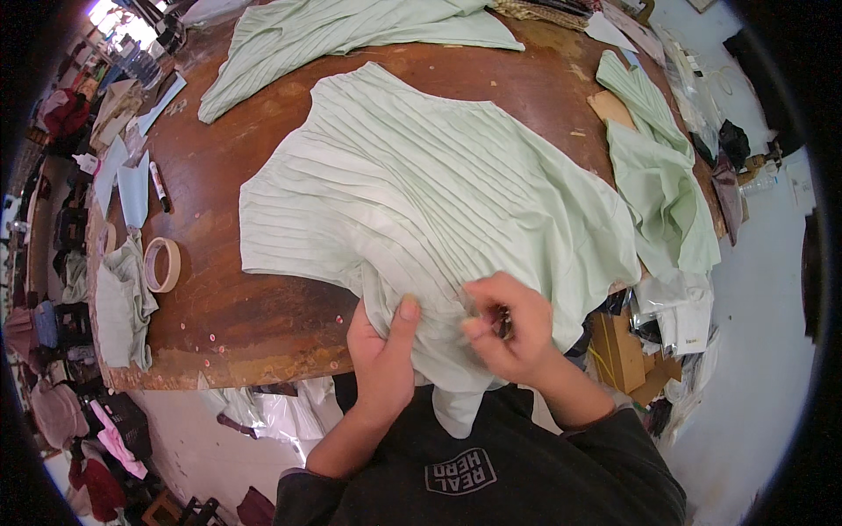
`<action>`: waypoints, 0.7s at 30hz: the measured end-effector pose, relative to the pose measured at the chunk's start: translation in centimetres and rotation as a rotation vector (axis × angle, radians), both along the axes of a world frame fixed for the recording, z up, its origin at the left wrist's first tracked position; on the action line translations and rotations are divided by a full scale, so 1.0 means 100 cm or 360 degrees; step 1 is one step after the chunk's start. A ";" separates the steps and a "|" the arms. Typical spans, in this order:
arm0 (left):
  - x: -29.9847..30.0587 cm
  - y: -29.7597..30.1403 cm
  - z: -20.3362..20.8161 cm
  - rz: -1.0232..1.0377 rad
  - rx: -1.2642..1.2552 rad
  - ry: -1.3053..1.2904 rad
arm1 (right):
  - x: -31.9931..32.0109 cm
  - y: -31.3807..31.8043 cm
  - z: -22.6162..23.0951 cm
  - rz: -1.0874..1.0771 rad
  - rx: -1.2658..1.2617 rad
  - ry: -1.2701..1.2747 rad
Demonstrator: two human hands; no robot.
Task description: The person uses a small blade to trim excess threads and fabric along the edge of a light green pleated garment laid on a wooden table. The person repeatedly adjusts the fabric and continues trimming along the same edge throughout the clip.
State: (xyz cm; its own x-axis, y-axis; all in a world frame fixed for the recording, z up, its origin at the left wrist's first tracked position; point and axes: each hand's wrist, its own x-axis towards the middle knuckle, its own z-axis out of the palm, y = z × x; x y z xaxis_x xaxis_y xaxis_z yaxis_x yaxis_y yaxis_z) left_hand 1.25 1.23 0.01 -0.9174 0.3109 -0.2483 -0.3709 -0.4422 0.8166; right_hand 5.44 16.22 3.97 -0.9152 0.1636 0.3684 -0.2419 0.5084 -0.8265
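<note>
A pale green pleated garment piece (pixel 412 175) lies spread over the table, its near end gathered and hanging past the front edge against me. My left hand (pixel 382 351) grips the bunched near part, thumb on top and the other fingers hidden under the cloth. Just right of it, my right hand (pixel 513 329) is curled closed around a small dark metal tool (pixel 503 322), mostly hidden in the palm. The thumb and forefinger tips of that hand are at the pleats; whether they pinch the cloth I cannot tell.
On the brown wooden table (pixel 237 329) sit a tape roll (pixel 162 265), a marker (pixel 159 186) and a folded grey-green cloth (pixel 125 302) at left. More pale green pieces lie at the back (pixel 351 31) and right (pixel 662 184). A cardboard box (pixel 618 351) stands below the right edge.
</note>
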 end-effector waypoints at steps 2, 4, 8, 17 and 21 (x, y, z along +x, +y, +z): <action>0.000 0.000 0.000 0.0013 0.0021 -0.0007 | 0.001 0.006 0.006 0.0012 -0.0047 -0.0121; -0.001 -0.001 -0.001 -0.0001 0.0034 0.0008 | -0.002 0.008 0.010 0.0096 0.0019 -0.0139; 0.000 -0.002 0.000 0.0015 0.0024 0.0016 | -0.013 0.002 0.005 0.0199 0.0276 0.0012; -0.001 -0.001 0.007 0.0002 -0.0021 0.0091 | -0.010 0.002 -0.008 0.0056 0.1039 0.0502; -0.001 -0.001 0.008 -0.0011 -0.0041 0.0104 | -0.008 0.004 -0.006 0.0102 0.1013 0.0567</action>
